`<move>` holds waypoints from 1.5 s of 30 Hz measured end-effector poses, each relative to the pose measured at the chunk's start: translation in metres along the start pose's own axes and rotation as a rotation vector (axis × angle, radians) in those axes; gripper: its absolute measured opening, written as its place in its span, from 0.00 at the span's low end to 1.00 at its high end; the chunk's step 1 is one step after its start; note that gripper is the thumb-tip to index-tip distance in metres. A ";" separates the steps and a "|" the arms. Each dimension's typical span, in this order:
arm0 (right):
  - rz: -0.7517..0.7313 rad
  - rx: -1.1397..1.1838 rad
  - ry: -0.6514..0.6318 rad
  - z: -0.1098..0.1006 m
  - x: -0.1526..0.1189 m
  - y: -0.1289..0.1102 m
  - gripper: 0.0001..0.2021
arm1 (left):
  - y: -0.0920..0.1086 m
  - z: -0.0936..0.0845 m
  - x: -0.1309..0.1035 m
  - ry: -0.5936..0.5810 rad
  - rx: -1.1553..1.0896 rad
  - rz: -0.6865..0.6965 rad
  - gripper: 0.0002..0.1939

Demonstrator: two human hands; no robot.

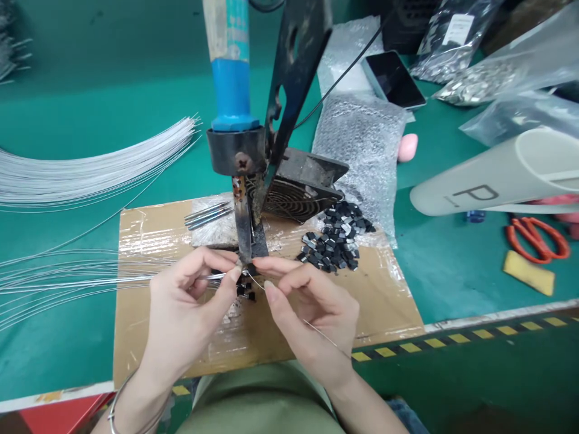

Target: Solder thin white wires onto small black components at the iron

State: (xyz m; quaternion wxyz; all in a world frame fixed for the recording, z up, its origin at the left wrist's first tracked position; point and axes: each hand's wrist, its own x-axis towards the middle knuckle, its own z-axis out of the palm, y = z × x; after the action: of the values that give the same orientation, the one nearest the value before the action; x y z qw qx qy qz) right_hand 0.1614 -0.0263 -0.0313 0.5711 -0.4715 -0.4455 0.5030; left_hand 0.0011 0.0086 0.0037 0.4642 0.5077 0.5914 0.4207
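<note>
White wires (136,172) lie on the counter (67,120); the left hand (190,304) has fingers clamped on a wire (218,276) below the soldering iron (233,90); the right hand (319,313) pinches a thin strand (322,334) between its fingers; black pieces (337,238) lie beyond.

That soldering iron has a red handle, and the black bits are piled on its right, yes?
No, the head view shows a blue handle on the soldering iron, not a red one. The black bits are piled on its right.
</note>
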 end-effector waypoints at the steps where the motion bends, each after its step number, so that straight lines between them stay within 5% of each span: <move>1: 0.000 -0.004 0.000 0.000 0.000 0.000 0.10 | 0.000 0.000 0.000 -0.001 0.004 0.002 0.08; 45: -0.027 -0.084 0.020 0.000 0.001 -0.004 0.08 | 0.003 0.002 -0.002 -0.008 0.022 0.016 0.08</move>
State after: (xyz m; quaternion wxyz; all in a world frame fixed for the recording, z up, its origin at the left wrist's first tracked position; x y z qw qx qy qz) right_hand 0.1617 -0.0253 -0.0273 0.5622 -0.4940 -0.4668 0.4712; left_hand 0.0039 0.0071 0.0061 0.4574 0.5193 0.5900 0.4160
